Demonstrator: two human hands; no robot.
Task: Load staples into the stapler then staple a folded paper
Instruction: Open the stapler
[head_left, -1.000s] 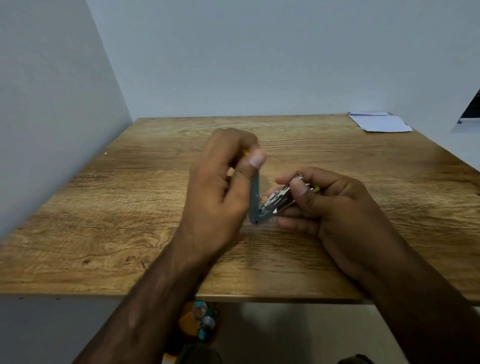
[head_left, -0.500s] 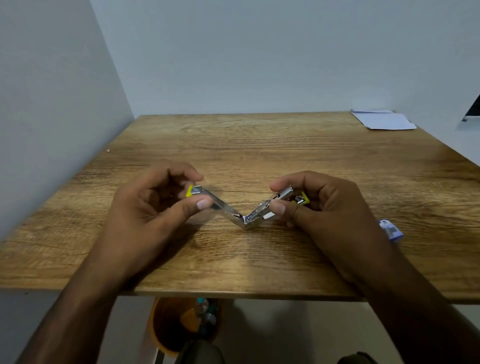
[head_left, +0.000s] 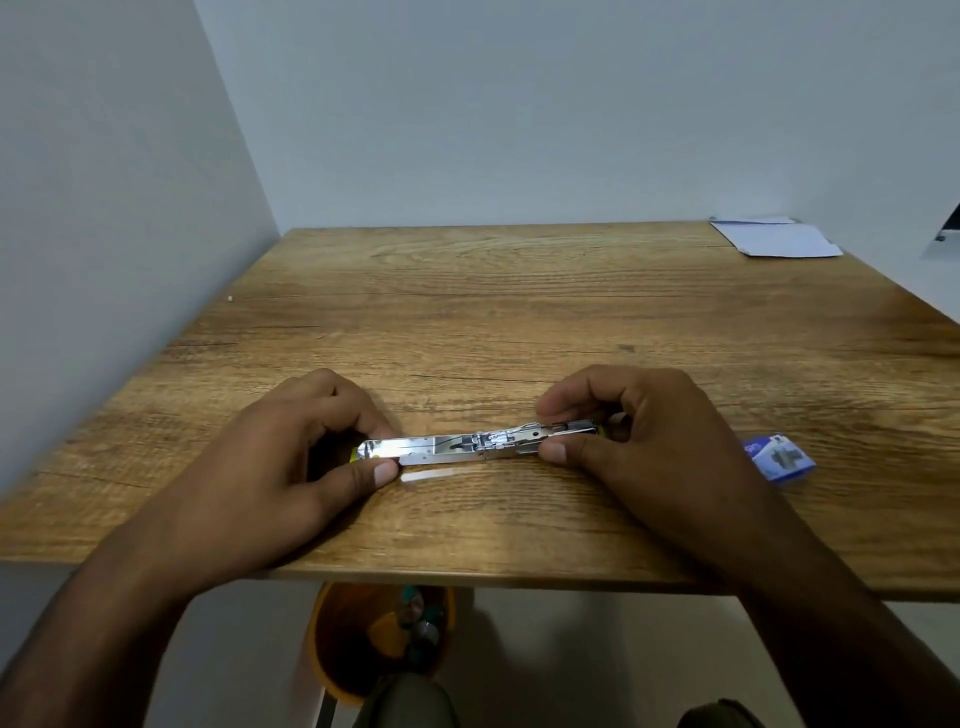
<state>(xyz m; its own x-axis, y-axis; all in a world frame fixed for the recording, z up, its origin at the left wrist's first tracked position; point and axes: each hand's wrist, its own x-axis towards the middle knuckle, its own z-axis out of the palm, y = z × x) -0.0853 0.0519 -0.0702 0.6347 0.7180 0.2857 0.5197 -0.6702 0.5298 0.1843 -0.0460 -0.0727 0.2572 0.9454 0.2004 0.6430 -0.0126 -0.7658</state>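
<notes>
Stapler, metal with yellow end trim: half a second ago it was bent in a shallow V between the hands; a second ago it was folded near upright; it is now swung fully open and lies flat in one straight line on the wooden worktop, running left to right near the front edge, shiny inner channel facing up. Left hand: lower and further left than before, resting on the worktop, thumb and forefinger closed in a pinch on the left end of the stapler, the other fingers curled. Right hand: thumb and forefinger pinched on the right end, where the hinge and spring parts show just left of the fingertips; the remaining fingers are curled over that end. The stapler thus spans the gap between the two hands, touching both and the worktop. Box of staples, small, blue and white: on the worktop just right of the right hand, more of it showing than half a second ago. Folded paper, white: at the far right corner of the worktop, well apart from both hands, position unchanged. Bin, orange, with mixed contents: on the floor under the front edge of the worktop.
</notes>
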